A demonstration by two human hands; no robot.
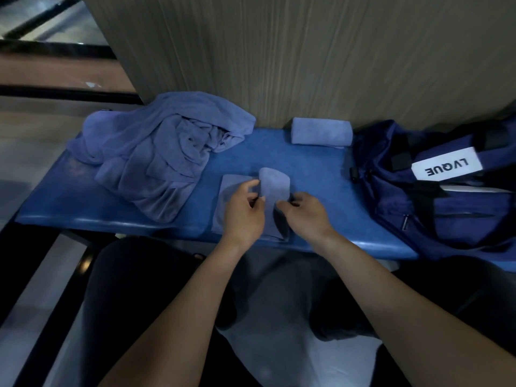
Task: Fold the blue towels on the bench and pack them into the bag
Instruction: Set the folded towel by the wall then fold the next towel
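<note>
A small blue towel [275, 184] lies partly folded near the front edge of the blue bench [312, 169]. My left hand [244, 210] pinches its left side and my right hand [305, 212] pinches its right side, with a flap of the cloth raised between them. A heap of unfolded blue towels [156, 152] covers the bench's left end. One folded towel [321, 132] rests at the back against the wall. The navy bag [435, 191] with a white LVQUE label stands at the bench's right end.
A wood-grain wall [307, 57] rises directly behind the bench. Floor with dark rails [55, 93] runs along the left. My legs in dark clothing are below the bench's front edge.
</note>
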